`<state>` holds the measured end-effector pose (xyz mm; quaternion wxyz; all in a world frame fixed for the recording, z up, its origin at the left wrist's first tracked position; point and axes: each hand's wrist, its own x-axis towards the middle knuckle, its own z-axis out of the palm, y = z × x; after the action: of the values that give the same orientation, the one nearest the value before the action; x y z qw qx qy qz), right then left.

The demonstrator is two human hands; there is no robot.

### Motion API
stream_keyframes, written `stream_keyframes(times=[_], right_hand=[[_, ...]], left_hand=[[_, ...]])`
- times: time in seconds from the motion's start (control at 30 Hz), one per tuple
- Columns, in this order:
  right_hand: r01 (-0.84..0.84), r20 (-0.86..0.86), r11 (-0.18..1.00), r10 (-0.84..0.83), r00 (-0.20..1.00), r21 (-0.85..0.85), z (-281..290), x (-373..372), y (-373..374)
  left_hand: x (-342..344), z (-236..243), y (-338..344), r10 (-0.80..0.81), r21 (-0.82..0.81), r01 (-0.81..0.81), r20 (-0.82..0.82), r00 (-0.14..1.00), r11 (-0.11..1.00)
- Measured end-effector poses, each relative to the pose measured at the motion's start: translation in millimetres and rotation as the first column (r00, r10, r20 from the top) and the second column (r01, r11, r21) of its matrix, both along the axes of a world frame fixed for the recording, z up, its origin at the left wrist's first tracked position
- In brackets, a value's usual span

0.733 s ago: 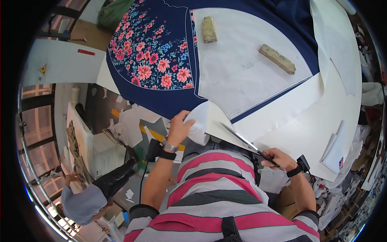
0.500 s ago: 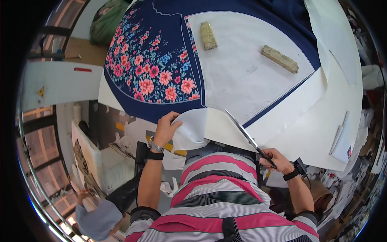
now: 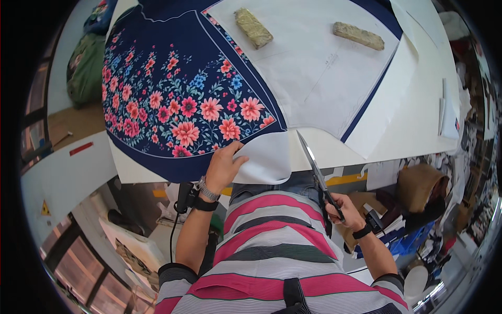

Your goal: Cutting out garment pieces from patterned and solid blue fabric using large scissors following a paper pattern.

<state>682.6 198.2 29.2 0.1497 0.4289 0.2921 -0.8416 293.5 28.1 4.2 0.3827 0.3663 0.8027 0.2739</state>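
Note:
A navy fabric [image 3: 151, 39] with coral and blue flowers is spread on the white table. My left hand [image 3: 225, 166] is closed on its near edge, where a corner is folded back and shows a pale underside [image 3: 266, 157]. My right hand [image 3: 345, 210] grips the handles of long metal scissors [image 3: 315, 166]. Their blades look nearly together and point away from me, the tip just right of the folded corner and apart from the fabric. Over the fabric's right part lies a white paper pattern [image 3: 306, 73], with two stone-like blocks, a left one [image 3: 253, 28] and a right one [image 3: 358, 35], on top.
The table's white surface [image 3: 400, 107] extends to the right, where a folded white piece [image 3: 448, 118] lies near the edge. A brown bag [image 3: 422, 186] and scraps are beyond the near right edge. A green bundle [image 3: 86, 70] stands at the far left.
My view has turned, so the fabric sits further left. The scissors now point more directly away from me, their tip beside the fold. My left hand stays on the folded corner.

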Motion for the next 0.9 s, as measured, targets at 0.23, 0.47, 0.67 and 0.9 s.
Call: stream_keyframes(times=[0.23,0.47,0.67,0.9], right_hand=[[0.059,-0.01,0.997,-0.058,0.998,0.039,-3,-10,-44],[0.091,-0.057,0.996,-0.089,0.994,0.022,-16,-30,-53],[0.05,-0.004,0.991,-0.05,0.999,0.128,-27,-39,-56],[0.032,0.017,0.982,-0.036,0.999,0.184,-31,-42,-57]], left_hand=[[-9,1,-2,-0.091,0.015,0.091,-0.014,0.996,0.996],[-10,-2,-1,-0.146,-0.009,0.146,-0.085,0.986,0.989],[-9,-7,-1,-0.133,0.062,0.141,-0.12,0.984,0.988],[-10,-12,-3,-0.134,0.052,0.14,-0.105,0.985,0.989]])
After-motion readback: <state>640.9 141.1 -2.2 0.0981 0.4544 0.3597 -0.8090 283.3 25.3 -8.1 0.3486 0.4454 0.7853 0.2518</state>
